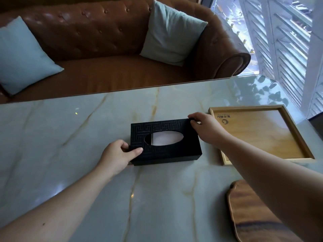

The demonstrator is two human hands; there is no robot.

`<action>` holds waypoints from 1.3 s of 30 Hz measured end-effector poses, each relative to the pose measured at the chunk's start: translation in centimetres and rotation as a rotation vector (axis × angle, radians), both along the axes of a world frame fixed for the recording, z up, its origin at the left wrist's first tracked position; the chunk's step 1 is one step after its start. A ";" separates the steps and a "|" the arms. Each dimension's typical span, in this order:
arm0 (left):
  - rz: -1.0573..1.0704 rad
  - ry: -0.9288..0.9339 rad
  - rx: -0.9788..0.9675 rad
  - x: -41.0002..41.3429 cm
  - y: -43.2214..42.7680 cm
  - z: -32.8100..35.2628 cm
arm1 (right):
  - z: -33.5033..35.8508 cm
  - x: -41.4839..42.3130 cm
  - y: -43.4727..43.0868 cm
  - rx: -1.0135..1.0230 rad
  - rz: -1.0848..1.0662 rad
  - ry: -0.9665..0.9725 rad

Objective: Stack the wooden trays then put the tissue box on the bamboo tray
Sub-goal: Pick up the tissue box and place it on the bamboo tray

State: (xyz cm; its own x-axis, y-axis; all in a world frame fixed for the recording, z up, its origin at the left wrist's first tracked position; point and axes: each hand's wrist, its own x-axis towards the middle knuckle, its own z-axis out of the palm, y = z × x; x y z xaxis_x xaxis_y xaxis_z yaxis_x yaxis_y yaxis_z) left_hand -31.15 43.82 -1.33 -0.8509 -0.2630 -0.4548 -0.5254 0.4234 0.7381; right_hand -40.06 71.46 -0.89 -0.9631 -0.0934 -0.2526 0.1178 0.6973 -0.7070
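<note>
A black tissue box (pixel 167 152) with a patterned top and an oval opening showing white tissue sits on the marble table (pixel 70 137). My left hand (pixel 117 155) grips its near left corner, thumb on top. My right hand (pixel 208 128) holds its far right corner. To the right lies a light bamboo tray (pixel 272 137) with a raised rim and printed logo; my right forearm crosses its near left corner. A dark wooden tray (pixel 253 212) with rounded corners lies at the near right, partly under my right arm and cut off by the frame edge.
A brown leather sofa (pixel 108 70) with two pale blue cushions (pixel 171 32) stands beyond the table's far edge. White louvred shutters and a window (pixel 288 41) are at the right.
</note>
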 end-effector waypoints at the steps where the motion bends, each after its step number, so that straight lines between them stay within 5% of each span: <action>1: -0.061 0.002 -0.095 -0.2 -0.1 0.2 | 0.2 0.2 0.2 -0.010 0.005 -0.019; 7: -0.590 0.126 -0.563 -2.9 -0.7 3.3 | 2.4 2.9 1.1 0.338 0.408 0.068; 13: -1.079 0.005 -0.926 -4.4 1.1 3.6 | 1.6 3.3 0.5 0.677 0.696 0.137; 32: -1.090 0.342 -0.983 -1.4 8.3 7.4 | 7.1 6.5 6.3 0.859 0.581 0.244; 39: -1.076 0.311 -0.945 -3.3 16.9 8.9 | 9.0 4.8 14.4 0.846 0.565 0.218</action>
